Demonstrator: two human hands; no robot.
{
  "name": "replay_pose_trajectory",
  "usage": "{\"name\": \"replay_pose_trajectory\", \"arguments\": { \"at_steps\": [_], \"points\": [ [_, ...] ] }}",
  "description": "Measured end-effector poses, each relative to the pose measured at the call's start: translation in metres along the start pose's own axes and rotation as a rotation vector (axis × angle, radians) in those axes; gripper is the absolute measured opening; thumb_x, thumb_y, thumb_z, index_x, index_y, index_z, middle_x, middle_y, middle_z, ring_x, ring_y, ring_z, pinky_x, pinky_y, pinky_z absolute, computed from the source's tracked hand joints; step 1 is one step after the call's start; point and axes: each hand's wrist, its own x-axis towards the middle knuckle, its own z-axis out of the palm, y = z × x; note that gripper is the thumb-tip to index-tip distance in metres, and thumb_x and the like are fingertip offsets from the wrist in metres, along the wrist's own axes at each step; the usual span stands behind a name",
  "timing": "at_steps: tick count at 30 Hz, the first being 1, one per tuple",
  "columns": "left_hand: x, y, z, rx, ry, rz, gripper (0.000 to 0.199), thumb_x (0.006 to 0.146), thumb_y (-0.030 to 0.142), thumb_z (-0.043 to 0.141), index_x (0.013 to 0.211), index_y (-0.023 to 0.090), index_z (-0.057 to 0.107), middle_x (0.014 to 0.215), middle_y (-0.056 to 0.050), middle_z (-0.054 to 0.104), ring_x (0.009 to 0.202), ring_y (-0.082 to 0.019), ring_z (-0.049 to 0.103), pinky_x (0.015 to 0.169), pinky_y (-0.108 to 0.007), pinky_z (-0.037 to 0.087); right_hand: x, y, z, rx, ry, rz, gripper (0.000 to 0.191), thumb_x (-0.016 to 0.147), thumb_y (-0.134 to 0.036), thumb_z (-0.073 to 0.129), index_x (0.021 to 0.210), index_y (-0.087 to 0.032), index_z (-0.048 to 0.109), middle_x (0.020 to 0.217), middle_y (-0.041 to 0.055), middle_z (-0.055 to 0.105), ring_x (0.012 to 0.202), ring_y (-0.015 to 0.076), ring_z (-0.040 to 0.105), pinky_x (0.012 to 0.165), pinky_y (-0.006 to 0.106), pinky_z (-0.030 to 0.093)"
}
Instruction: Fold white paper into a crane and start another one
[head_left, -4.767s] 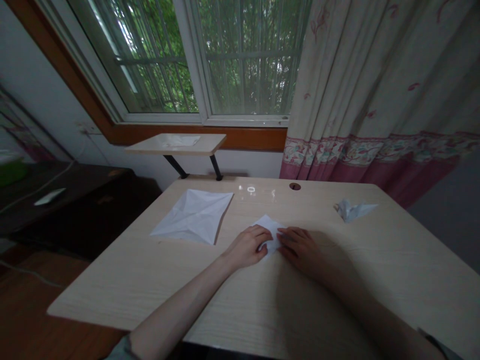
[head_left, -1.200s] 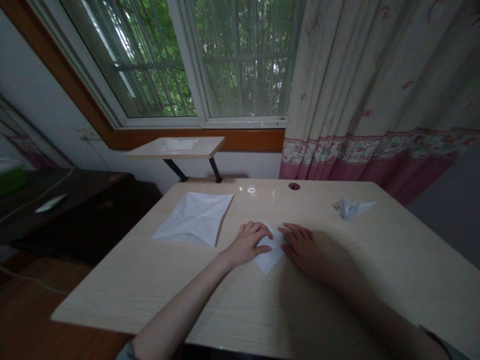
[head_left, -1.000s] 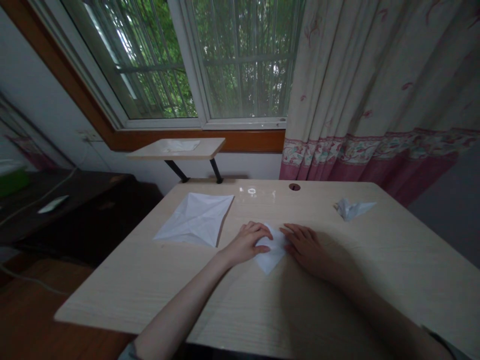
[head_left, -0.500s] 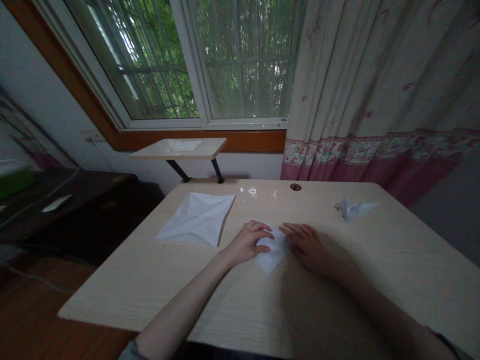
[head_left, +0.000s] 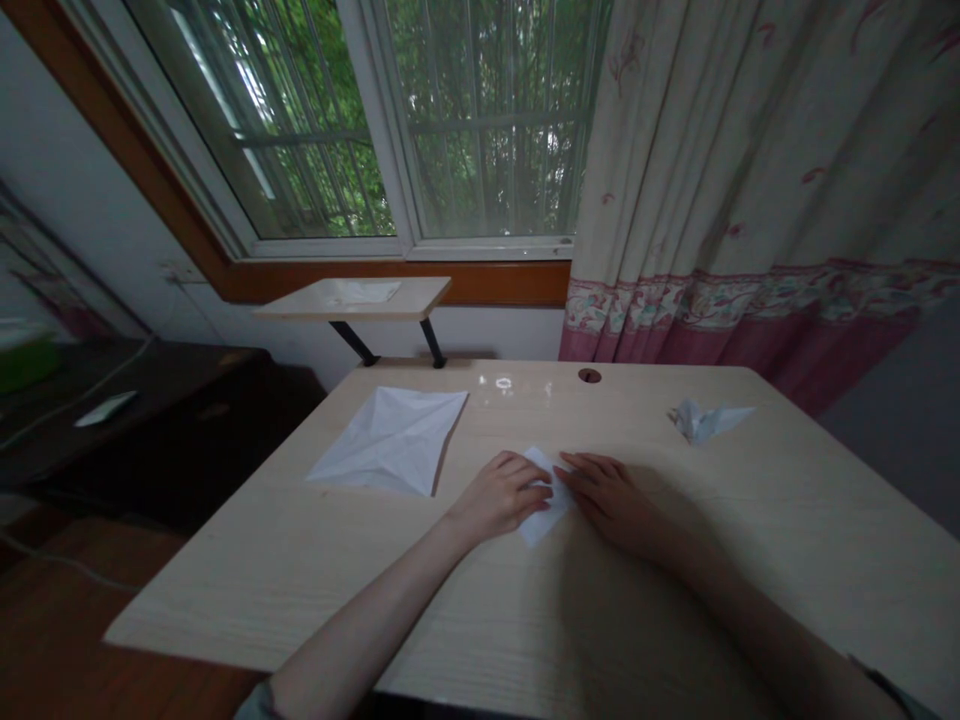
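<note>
A small white sheet of folded paper [head_left: 534, 527], shaped like a diamond, lies on the desk between my two hands. On its left side my left hand [head_left: 501, 497] rests with bent fingers, the thumb drawn in beside them, closed at the paper. My right hand [head_left: 606, 497] lies over the right edge with its fingers stretched out and nearly flat, the tips close to those of the left hand. The hands cover both side corners of the paper; its top and bottom points show.
A larger creased white sheet [head_left: 394, 440] lies at the left on the pale wooden desk [head_left: 247, 590]. To the right is a folded paper bird [head_left: 707, 422]. A raised shelf [head_left: 409, 300] holding paper stands at the back left, near a cable hole [head_left: 589, 376].
My left thumb has moved up toward the fingers, and the left fingers have slid slightly right over the paper. My right hand has barely shifted.
</note>
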Motion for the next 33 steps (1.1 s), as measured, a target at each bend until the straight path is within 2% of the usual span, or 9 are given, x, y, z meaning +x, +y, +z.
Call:
{"name": "replay_pose_trajectory", "arguments": {
  "at_steps": [7, 16, 23, 28, 33],
  "points": [
    [0.002, 0.003, 0.002, 0.113, -0.045, 0.070, 0.017, 0.101, 0.023, 0.053, 0.110, 0.021, 0.067, 0.111, -0.004, 0.071, 0.103, -0.019, 0.061, 0.091, -0.034, 0.041, 0.003, -0.002, -0.003, 0.040, 0.008, 0.007, 0.047, 0.096, -0.016, 0.043, 0.141, -0.025, 0.051, 0.140, 0.0083, 0.058, 0.129, 0.0223, 0.051, 0.107, 0.047, 0.044],
    [-0.001, -0.003, 0.003, 0.107, -0.046, -0.003, 0.020, 0.100, 0.018, 0.052, 0.113, 0.020, 0.067, 0.109, -0.005, 0.070, 0.100, -0.020, 0.061, 0.086, -0.033, 0.045, 0.007, -0.006, -0.009, 0.111, -0.020, 0.018, 0.040, 0.098, -0.026, 0.049, 0.136, -0.020, 0.059, 0.133, 0.0109, 0.064, 0.124, 0.0246, 0.056, 0.107, 0.048, 0.045],
    [-0.003, -0.006, 0.007, 0.006, -0.011, -0.057, 0.024, 0.095, 0.011, 0.050, 0.110, 0.020, 0.068, 0.106, -0.005, 0.072, 0.097, -0.019, 0.066, 0.086, -0.032, 0.050, 0.008, -0.008, -0.014, 0.171, -0.061, 0.014, 0.032, 0.098, -0.024, 0.049, 0.124, -0.021, 0.069, 0.126, 0.0088, 0.069, 0.117, 0.0230, 0.062, 0.105, 0.044, 0.048],
    [-0.002, -0.002, 0.006, -0.095, 0.062, -0.119, 0.021, 0.093, 0.016, 0.051, 0.101, 0.018, 0.069, 0.103, -0.006, 0.073, 0.096, -0.020, 0.069, 0.089, -0.033, 0.053, 0.009, -0.010, -0.017, 0.169, -0.029, 0.024, 0.031, 0.097, -0.024, 0.051, 0.122, -0.023, 0.069, 0.122, 0.0076, 0.071, 0.112, 0.0230, 0.064, 0.101, 0.044, 0.050],
    [0.001, 0.001, 0.000, -0.142, 0.019, -0.185, 0.023, 0.093, 0.036, 0.060, 0.104, 0.018, 0.068, 0.107, -0.008, 0.073, 0.101, -0.023, 0.068, 0.091, -0.035, 0.054, 0.010, -0.010, -0.020, 0.144, -0.030, -0.024, 0.032, 0.095, -0.017, 0.050, 0.119, -0.024, 0.070, 0.119, 0.0063, 0.073, 0.109, 0.0225, 0.065, 0.100, 0.044, 0.051]
  ]
}}
